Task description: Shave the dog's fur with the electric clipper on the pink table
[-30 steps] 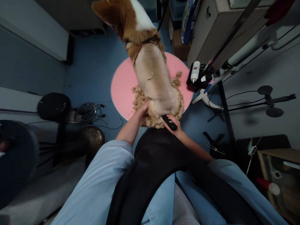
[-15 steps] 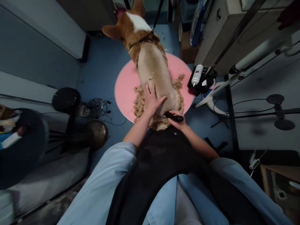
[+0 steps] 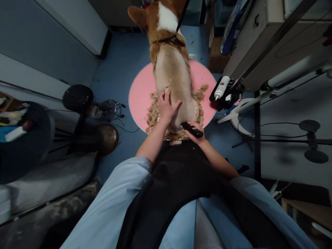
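Note:
A brown and white dog (image 3: pixel 174 67) faces away from me on a round pink table (image 3: pixel 138 91), its back shaved short. My left hand (image 3: pixel 167 109) rests on the left side of its lower back, fingers spread. In my right hand (image 3: pixel 195 133) is a black hair clipper (image 3: pixel 192 129), its front end against the dog's rump; the blade cannot be made out. Clumps of cut fur (image 3: pixel 153 112) lie along both sides of the dog and at the near table edge. A dark loop (image 3: pixel 168 38) circles the dog's neck, with a strap running upward from it.
A black holder at the table's right carries a white bottle (image 3: pixel 222 87) and other small items. Beyond it stands a white-legged stand (image 3: pixel 237 112). Left of the table are a black round stool (image 3: pixel 77 98) and a dark round table (image 3: pixel 38 138) with things on it.
The view has swung a little to the left. The dog's head has turned to face more straight ahead. My left hand's fingers are more bent; the clipper stays at the rump.

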Demonstrator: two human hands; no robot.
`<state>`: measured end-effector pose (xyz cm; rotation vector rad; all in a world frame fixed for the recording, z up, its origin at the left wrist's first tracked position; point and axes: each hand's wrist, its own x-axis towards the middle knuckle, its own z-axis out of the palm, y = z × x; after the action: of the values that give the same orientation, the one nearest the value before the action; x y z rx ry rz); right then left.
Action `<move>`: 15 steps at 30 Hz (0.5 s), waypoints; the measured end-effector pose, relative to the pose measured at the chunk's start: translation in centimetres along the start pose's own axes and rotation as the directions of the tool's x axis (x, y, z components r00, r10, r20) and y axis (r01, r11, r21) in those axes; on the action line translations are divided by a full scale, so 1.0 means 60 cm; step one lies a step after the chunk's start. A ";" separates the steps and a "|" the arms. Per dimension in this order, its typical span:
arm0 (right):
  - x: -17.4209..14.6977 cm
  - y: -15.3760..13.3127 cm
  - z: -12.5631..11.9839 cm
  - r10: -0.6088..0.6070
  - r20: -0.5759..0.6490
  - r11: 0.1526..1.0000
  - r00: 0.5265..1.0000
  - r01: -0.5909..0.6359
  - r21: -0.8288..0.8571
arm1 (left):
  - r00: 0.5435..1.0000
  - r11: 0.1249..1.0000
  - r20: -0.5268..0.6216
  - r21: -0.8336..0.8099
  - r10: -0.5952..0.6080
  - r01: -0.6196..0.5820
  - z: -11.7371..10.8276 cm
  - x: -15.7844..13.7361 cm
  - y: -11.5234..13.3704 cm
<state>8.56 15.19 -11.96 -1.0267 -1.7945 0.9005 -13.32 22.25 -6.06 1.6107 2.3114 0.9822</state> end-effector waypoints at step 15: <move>-0.056 0.049 0.026 -0.063 0.109 0.995 0.992 0.054 0.085 | 0.998 0.998 -0.008 -0.004 -0.062 0.062 0.005 0.001 -0.009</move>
<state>8.93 13.09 -16.17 -0.8828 -1.8543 1.0031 -13.60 22.29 -6.57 1.5261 2.3481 0.9801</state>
